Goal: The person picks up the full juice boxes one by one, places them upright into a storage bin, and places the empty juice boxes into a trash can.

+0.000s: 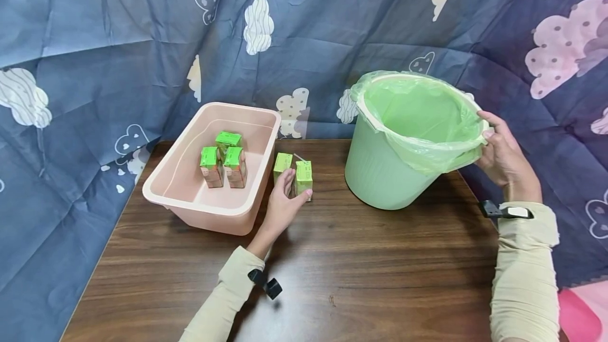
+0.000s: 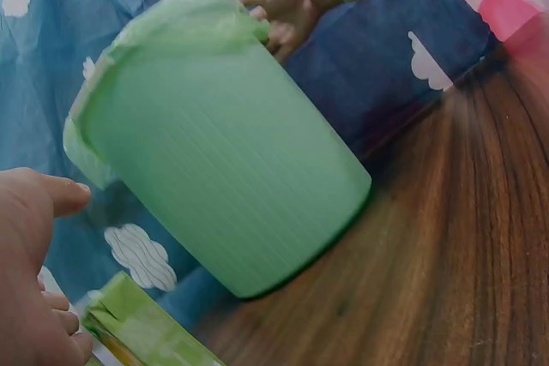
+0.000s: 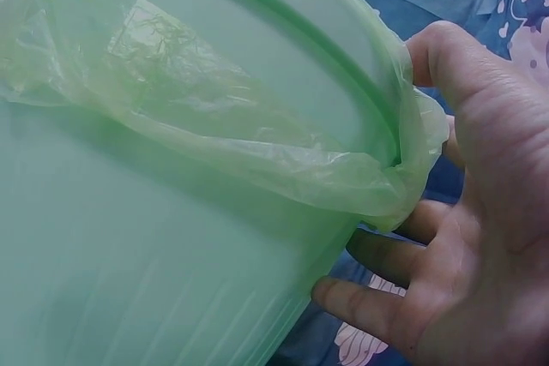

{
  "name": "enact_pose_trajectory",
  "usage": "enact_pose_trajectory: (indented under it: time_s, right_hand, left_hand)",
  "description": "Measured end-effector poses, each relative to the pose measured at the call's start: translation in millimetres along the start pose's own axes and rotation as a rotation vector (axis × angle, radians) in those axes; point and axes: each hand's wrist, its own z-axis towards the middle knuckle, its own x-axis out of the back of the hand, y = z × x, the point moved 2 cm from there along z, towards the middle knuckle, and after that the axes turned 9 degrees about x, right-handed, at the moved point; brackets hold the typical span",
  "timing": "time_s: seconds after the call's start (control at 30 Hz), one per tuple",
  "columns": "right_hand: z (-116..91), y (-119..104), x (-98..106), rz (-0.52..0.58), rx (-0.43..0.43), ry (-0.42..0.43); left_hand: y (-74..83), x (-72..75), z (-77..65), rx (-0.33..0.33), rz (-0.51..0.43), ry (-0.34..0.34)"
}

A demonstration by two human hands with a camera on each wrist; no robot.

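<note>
Two green juice cartons stand side by side on the table, a left carton and a right carton with a straw near its top. My left hand is at them, its fingers reaching between the two and its thumb by the right carton's front. In the left wrist view the thumb stands apart from the nearer carton, while the other fingers lie close beside it. With my right hand I grip the rim of a green trash can, which leans to the right. A thin green liner folds over the rim.
A pink plastic tub stands on the left with three green-topped cartons inside, one of them a front carton. The dark wooden table runs toward me. Behind everything hangs a blue cloud-print cloth.
</note>
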Motion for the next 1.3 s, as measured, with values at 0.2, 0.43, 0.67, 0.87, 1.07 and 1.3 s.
enact_pose_trajectory:
  time_s: [0.2,0.43,0.67,0.87,1.07,1.3]
  right_hand:
    - [-2,-2,1,-0.003,-0.001,0.009]
    - [-3,-3,3,-0.004,0.000,0.024]
    - [-3,-1,3,-0.017,-0.008,0.017]
    - [-1,3,1,-0.032,-0.006,0.007]
    - [-1,3,1,-0.024,-0.005,0.004]
    - [-1,-1,1,-0.020,-0.007,0.018]
  left_hand:
    - [-16.2,-12.0,10.6,0.071,-0.002,0.049]
    - [-25.6,-28.2,25.0,0.101,0.073,0.121]
    - [-39.9,-38.6,38.0,0.091,0.193,0.225]
    - [-53.8,-42.4,45.2,0.028,0.187,0.303]
    - [-60.3,-43.8,47.6,0.016,0.188,0.303]
    - [-60.5,-45.1,51.8,-0.013,0.204,0.299]
